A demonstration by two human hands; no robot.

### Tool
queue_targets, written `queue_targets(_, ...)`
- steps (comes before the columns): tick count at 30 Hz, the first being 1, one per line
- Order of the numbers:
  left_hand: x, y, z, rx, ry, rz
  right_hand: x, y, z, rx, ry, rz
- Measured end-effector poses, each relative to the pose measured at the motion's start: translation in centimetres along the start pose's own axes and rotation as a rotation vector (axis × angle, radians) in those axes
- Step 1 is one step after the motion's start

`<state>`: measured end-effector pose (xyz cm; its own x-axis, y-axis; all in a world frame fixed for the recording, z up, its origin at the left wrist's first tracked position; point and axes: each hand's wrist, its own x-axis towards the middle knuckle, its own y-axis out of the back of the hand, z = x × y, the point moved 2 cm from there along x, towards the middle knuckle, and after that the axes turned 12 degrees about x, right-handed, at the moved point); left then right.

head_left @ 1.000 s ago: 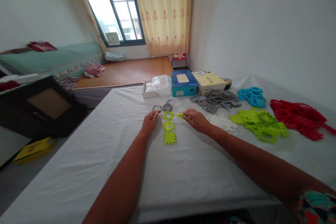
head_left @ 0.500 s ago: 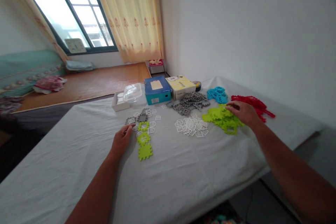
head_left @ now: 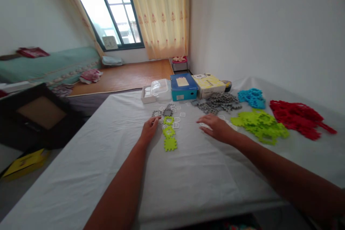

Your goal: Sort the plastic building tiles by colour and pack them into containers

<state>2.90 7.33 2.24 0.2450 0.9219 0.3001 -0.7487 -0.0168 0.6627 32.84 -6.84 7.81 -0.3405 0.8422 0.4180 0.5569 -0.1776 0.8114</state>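
My left hand (head_left: pixel 149 129) rests on the white tablecloth (head_left: pixel 188 176) with its fingers curled, fingertips against small white and grey square pieces (head_left: pixel 161 113). Just right of it lies a short chain of lime-green interlocking tiles (head_left: pixel 169 133). My right hand (head_left: pixel 215 128) lies palm down, fingers stretched left, over a scatter of white square pieces (head_left: pixel 229 122), a little right of the chain. What the left fingertips pinch, if anything, is too small to make out.
Piles of tiles lie along the right: grey (head_left: pixel 218 102), blue (head_left: pixel 252 97), lime-green (head_left: pixel 260 125), red (head_left: pixel 296 116). At the far edge stand a clear plastic container (head_left: pixel 159 89), a blue box (head_left: pixel 183 87) and a yellow box (head_left: pixel 208 81). A dark cabinet (head_left: pixel 37 115) stands to the left.
My right hand has come back from the lime-green pile to the white pieces near the chain. The left hand has stayed beside the chain. The view has swung back to the left.
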Motion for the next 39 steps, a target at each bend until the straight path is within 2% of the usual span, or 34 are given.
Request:
queue_targets(2,0.0,-0.1,-0.1,-0.033,0.001,0.011,2.8,-3.4,-1.9,0.030,0.090,-0.120)
queue_targets(4,-0.1,-0.1,-0.1,-0.059,-0.003,0.013,5.6,-6.2,-2.9,0.021,0.105,-0.173)
queue_targets(7,-0.2,-0.1,-0.1,-0.071,-0.020,0.008,9.3,-9.2,-3.0,-0.052,-0.013,-0.196)
queue_targets(9,-0.2,-0.1,-0.1,-0.059,-0.031,0.003,10.8,-10.4,-2.7,-0.090,-0.118,-0.209)
queue_targets(11,-0.2,-0.1,-0.1,-0.048,-0.032,-0.002,11.4,-11.0,-2.4,-0.097,-0.170,-0.221)
queue_targets(13,-0.1,-0.2,-0.2,-0.042,-0.032,-0.011,11.3,-11.2,-2.3,-0.091,-0.160,-0.222)
queue_targets(18,0.1,-0.4,-0.3,-0.045,-0.038,-0.019,10.7,-10.6,-2.5,-0.105,-0.089,-0.205)
queue_targets(21,0.1,-0.4,-0.3,-0.058,-0.031,-0.017,10.9,-10.1,-2.3,-0.150,-0.132,-0.207)
queue_targets(27,-0.1,0.1,0.2,-0.078,0.004,-0.024,11.0,-7.1,-1.5,-0.283,-0.365,-0.081)
queue_targets(31,-0.1,0.6,0.4,-0.033,0.008,-0.041,8.5,-3.4,-0.7,-0.229,-0.446,0.016)
queue_targets(35,0.2,0.9,0.4,0.045,0.031,-0.064,3.3,2.1,1.8,-0.150,-0.468,0.148)
queue_targets(39,0.3,1.1,0.5,0.063,0.045,-0.080,-2.6,10.1,6.9,-0.214,-0.526,0.291)
